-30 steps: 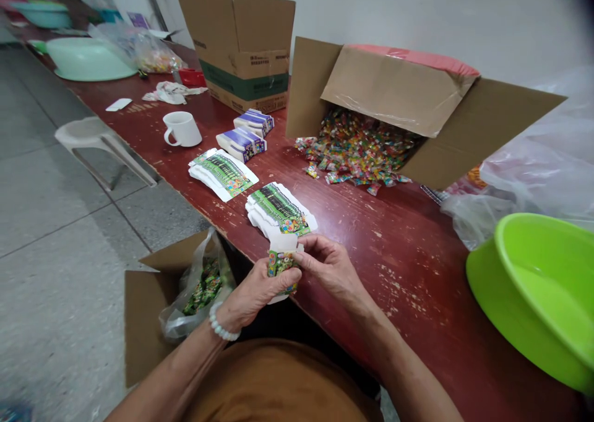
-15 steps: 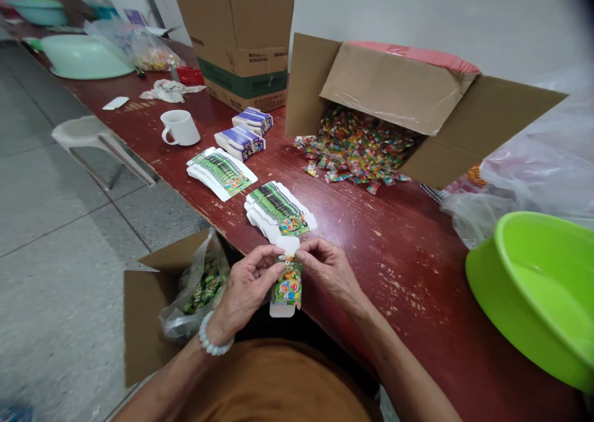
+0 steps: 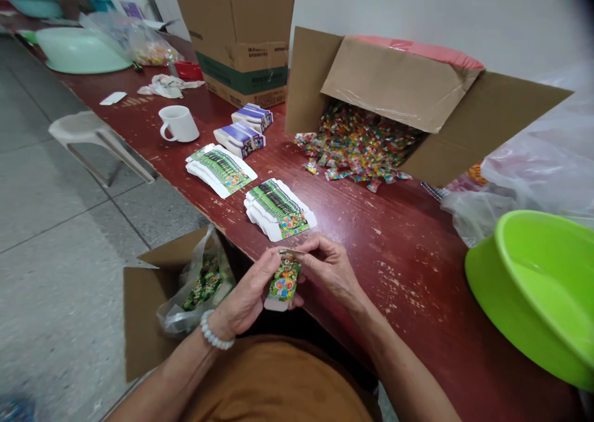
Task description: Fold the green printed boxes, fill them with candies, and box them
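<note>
A small green printed candy box is held in front of me at the table's near edge, with a pale flap at its lower end. My left hand is closed around it from the left, some fingers hidden behind. At its upper end, my right hand pinches the top flap, which lies folded over the opening. Just beyond my hands lies a fanned stack of flat green cartons, and a second green carton stack is farther left.
An open cardboard box spills wrapped candies onto the red table. A white mug, purple carton bundles and a tall cardboard box stand farther back. At right is a green basin; below left, a carton with a bag of green packets.
The box has turned upright in my hands. Its upper flap, standing up earlier, is now folded over. My left hand has shifted from pinching the top to wrapping round the side.
</note>
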Available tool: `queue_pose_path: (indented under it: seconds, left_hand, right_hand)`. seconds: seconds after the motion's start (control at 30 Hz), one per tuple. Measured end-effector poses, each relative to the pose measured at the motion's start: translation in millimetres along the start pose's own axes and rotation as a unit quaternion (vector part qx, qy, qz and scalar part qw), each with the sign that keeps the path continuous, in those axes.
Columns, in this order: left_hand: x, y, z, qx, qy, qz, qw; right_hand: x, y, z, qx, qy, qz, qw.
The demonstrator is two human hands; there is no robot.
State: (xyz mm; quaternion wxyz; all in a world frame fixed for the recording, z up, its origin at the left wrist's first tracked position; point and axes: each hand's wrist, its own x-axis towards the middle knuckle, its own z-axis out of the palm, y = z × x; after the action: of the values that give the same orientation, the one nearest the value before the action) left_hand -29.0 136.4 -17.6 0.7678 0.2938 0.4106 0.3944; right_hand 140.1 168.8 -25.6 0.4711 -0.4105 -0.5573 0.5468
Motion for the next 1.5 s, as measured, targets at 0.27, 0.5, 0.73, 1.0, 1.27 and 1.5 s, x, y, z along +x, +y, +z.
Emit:
queue_pose_path:
  seconds: [0.27,0.5,0.73,1.0,1.27,1.5]
  left_hand:
    - [6.2,-11.6,1.8,0.078,0.034,0.019,0.996]
    - [6.6,-5.9,-1.8,0.126,0.002,0.069,0.99]
    - [8.3,-9.8,-4.2,0.113,0.016,0.089,0.989]
    - [17.5,-4.0,1.4,0.083,-0.004,0.049,0.995]
    - [16.5,1.3,-5.4,0.065,0.012,0.041,0.997]
    - [11.8,-1.0,-1.9,-0.053,0.048,-0.001,0.997]
  right_hand:
    - [5.8,-0.3,-0.5,-0.021,-0.07,0.048,0.996]
    - [14.0,-7.7,4.4,0.076,-0.074,0.103,0.989]
    - [1.2,-2.7,3.3,-0.106,-0.044,-0.092,0.989]
    - [7.7,7.1,4.0,0.011,-0.008,0.057,0.998]
    - [16.0,-11.9,-0.5,-0.195,-0.069,-0.166,0.964]
    - [8.2,8.4,4.5,-0.184,-0.126,-0.162,0.961]
